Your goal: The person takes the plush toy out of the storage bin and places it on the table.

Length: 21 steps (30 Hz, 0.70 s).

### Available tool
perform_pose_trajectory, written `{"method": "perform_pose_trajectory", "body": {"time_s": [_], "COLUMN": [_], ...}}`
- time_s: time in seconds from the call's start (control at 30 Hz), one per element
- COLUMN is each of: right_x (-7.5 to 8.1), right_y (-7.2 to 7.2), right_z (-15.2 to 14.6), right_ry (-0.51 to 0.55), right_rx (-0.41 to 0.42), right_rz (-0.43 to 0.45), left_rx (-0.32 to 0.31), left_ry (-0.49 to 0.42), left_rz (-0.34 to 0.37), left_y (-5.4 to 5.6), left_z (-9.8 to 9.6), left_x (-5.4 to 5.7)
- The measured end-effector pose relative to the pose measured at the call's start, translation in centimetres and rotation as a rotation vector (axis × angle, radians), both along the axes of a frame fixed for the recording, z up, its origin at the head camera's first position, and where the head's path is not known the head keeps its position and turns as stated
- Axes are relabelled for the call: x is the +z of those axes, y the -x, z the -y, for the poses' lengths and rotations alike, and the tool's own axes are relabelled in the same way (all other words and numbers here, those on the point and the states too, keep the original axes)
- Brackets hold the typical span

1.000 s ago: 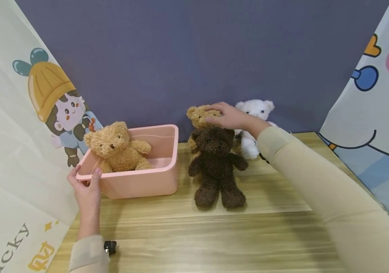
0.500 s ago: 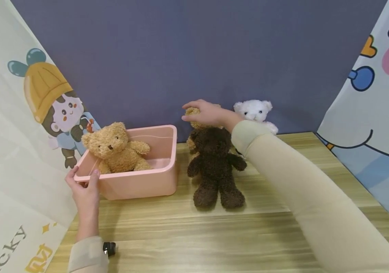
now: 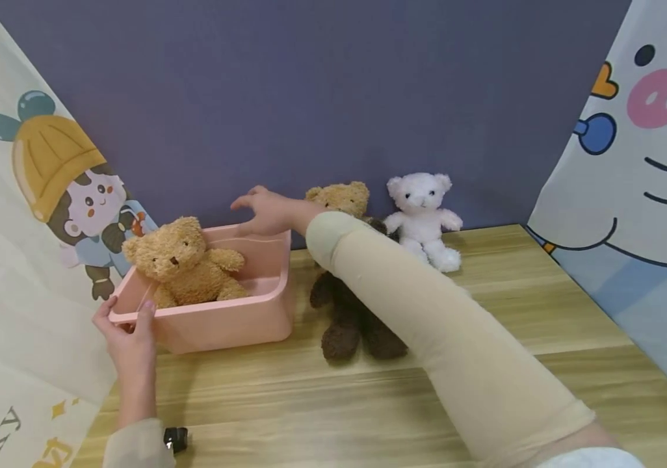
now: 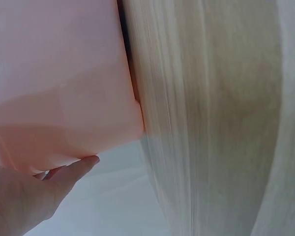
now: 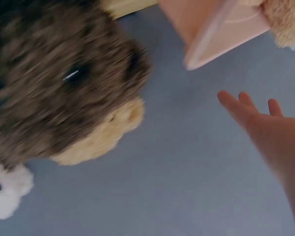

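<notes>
A pink plastic bin (image 3: pixel 222 325) stands at the left of the table, with a tan teddy bear (image 3: pixel 193 276) sitting inside it. My left hand (image 3: pixel 129 351) grips the bin's front left corner, thumb over the rim; in the left wrist view its fingers reach beneath the rim. Above the bin's back right part hovers my right hand (image 3: pixel 272 213), fingers spread, holding nothing. Its forearm partly covers a dark brown teddy bear (image 3: pixel 342 335) and a second tan teddy bear (image 3: pixel 339 197) behind it. A white teddy bear (image 3: pixel 423 221) sits farther right, against the back wall.
A small black object (image 3: pixel 176 439) shows beside my left sleeve. The purple-grey back panel (image 3: pixel 333 84) closes off the rear of the wooden table (image 3: pixel 287 416). Printed cartoon sheets hang at the left and right sides.
My right hand has swept left, from above the bears at the middle to above the bin. The white bear is now uncovered. The left hand keeps its grip; the whole view shifted slightly.
</notes>
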State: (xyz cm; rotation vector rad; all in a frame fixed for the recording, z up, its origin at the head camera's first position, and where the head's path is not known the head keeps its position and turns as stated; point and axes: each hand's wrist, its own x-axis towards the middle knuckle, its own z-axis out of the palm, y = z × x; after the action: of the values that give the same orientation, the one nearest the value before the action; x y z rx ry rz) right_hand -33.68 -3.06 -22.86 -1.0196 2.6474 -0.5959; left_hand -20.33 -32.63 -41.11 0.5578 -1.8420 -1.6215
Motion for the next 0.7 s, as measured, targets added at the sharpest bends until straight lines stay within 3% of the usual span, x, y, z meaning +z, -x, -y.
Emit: {"method": "perform_pose_trajectory", "body": {"time_s": [0.4, 0.7], "right_x": [-0.6, -1.1], "right_y": [-1.6, -2.6], "right_z": [9.6, 14.3], "right_ry": [-0.227, -0.321], "right_rx": [-0.052, -0.060], "right_rz": [-0.081, -0.159], "left_rx": [0.034, 0.010], "left_ry": [-0.027, -0.030], "left_rz": [-0.030, -0.045], "left_y": [-0.1, 0.4], "left_z": [0.2, 0.1], "left_x": [0.2, -0.3]}}
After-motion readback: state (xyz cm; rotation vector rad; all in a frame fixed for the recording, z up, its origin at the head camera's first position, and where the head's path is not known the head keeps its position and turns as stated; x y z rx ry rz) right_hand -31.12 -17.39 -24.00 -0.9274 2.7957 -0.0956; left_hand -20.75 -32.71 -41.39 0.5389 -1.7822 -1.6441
